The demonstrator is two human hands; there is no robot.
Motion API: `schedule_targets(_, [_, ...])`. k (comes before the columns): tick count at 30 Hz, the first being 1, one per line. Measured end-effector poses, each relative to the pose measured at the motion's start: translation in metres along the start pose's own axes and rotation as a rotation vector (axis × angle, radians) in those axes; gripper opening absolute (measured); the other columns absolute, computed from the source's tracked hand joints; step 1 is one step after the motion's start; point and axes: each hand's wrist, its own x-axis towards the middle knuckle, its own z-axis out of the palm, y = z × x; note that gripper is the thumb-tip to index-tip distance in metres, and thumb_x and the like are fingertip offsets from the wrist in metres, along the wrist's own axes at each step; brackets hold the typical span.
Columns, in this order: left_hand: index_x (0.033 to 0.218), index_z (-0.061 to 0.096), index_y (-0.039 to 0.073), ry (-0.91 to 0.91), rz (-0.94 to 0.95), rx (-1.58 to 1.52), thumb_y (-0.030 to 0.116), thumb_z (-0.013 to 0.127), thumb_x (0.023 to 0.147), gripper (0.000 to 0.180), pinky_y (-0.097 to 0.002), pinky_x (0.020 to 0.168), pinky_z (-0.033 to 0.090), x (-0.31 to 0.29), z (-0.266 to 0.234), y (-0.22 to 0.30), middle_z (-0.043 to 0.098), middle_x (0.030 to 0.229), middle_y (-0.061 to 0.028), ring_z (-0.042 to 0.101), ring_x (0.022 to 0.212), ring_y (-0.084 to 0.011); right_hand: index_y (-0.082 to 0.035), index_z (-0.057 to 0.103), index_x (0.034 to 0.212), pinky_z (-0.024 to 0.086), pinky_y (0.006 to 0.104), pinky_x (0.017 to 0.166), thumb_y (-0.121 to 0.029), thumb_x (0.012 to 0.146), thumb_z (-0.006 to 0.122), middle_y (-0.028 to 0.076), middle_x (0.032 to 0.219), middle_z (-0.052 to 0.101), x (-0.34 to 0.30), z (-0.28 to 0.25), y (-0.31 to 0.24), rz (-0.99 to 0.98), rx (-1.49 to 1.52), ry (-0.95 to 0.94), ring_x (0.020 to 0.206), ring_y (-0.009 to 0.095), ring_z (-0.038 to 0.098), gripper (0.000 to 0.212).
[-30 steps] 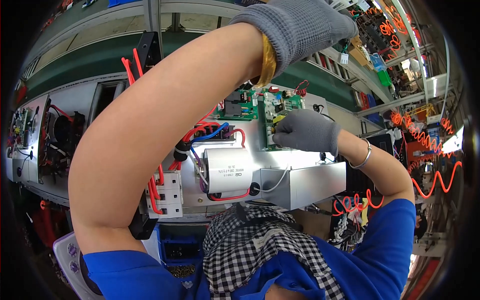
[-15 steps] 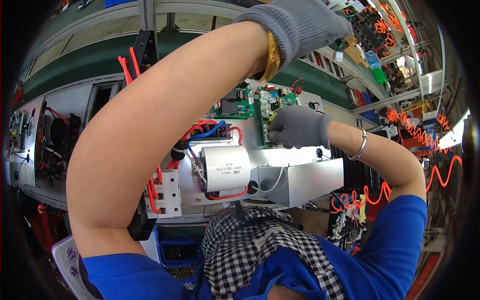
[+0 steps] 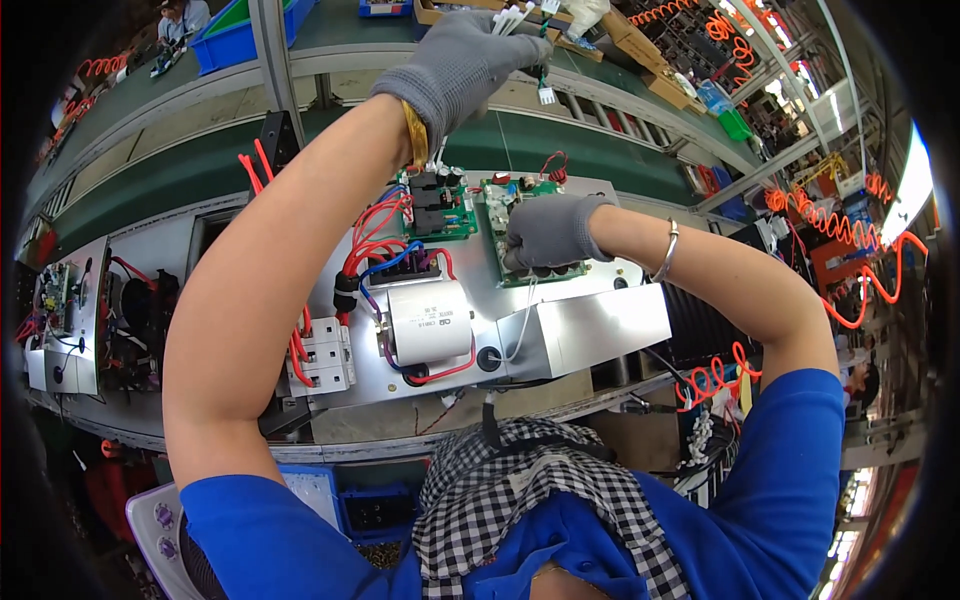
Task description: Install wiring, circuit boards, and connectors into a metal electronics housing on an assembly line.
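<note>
My left hand (image 3: 470, 65), in a grey glove, is raised over the far side of the bench. It is closed on a bundle of wires with white plug connectors (image 3: 512, 20); one white connector (image 3: 546, 96) dangles below the fingers on dark wires. My right hand (image 3: 553, 233), also gloved, lies over a green circuit board (image 3: 497, 205) with its fingers curled down at the board's near left part. What they pinch is hidden. Left of it sits a second green board (image 3: 455, 215) with black blocks. Nearer me are a white cylindrical capacitor (image 3: 430, 322) and an angled metal cover (image 3: 600, 330).
Red and blue cables (image 3: 375, 255) run to a white breaker block (image 3: 325, 355) at the left. Another metal panel with electronics (image 3: 70, 310) stands further left. A green conveyor (image 3: 350, 128) crosses behind. Coiled orange hoses (image 3: 810, 228) hang at the right.
My left hand has moved left with the wire bundle, and the connectors show more fully. My right hand stays on the same board. The whole view has shifted slightly.
</note>
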Motion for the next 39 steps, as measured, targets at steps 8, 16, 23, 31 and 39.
schedule_targets(8, [0.090, 0.070, 0.008, -0.043, 0.102, -0.107, 0.031, 0.068, 0.092, 0.023, -0.0279, 0.044, 0.035, 0.002, -0.001, 0.011, 0.052, 0.060, 0.0031, 0.045, 0.049, -0.0090, -0.004, 0.074, 0.084, 0.052, 0.0306, 0.057, -0.028, 0.091, 0.068, 0.004, 0.066, 0.069, -0.002, -0.004, -0.005, 0.062, 0.129, -0.051, 0.055, 0.014, 0.064, 0.026])
schedule_targets(16, [0.090, 0.070, 0.007, -0.081, 0.278, -0.156, 0.029, 0.069, 0.091, 0.021, -0.0277, 0.047, 0.036, 0.013, 0.007, 0.005, 0.052, 0.061, 0.0038, 0.046, 0.052, -0.0091, -0.004, 0.073, 0.081, 0.053, 0.0308, 0.059, -0.027, 0.089, 0.067, 0.005, 0.069, 0.071, 0.010, -0.014, -0.012, 0.132, 0.117, -0.139, 0.056, 0.015, 0.065, 0.026])
schedule_targets(23, [0.099, 0.071, 0.009, -0.055, 0.060, -0.041, 0.034, 0.068, 0.092, 0.027, -0.0256, 0.041, 0.033, 0.004, -0.003, -0.005, 0.047, 0.060, 0.0047, 0.042, 0.046, -0.0066, -0.006, 0.075, 0.097, 0.055, 0.0392, 0.075, -0.033, 0.085, 0.067, 0.011, 0.085, 0.072, 0.002, -0.021, -0.013, 0.036, -0.251, -0.055, 0.075, 0.025, 0.070, 0.031])
schedule_targets(31, [0.099, 0.069, 0.010, 0.051, 0.090, -0.032, 0.042, 0.070, 0.090, 0.033, -0.0245, 0.036, 0.028, 0.008, -0.014, -0.007, 0.040, 0.058, 0.0055, 0.035, 0.040, -0.0045, -0.004, 0.071, 0.112, 0.050, 0.0260, 0.075, -0.022, 0.087, 0.070, 0.005, 0.091, 0.071, -0.027, -0.015, 0.047, -0.515, 0.746, 0.086, 0.081, 0.007, 0.060, 0.031])
schedule_targets(39, [0.096, 0.066, 0.005, 0.107, -0.035, -0.033, 0.040, 0.074, 0.088, 0.037, -0.0234, 0.032, 0.031, 0.015, -0.019, -0.012, 0.045, 0.057, 0.0035, 0.040, 0.038, -0.0042, -0.001, 0.068, 0.112, 0.049, 0.0226, 0.065, -0.031, 0.097, 0.066, 0.003, 0.086, 0.068, 0.020, 0.002, 0.048, -0.268, 0.922, 0.214, 0.072, 0.005, 0.059, 0.033])
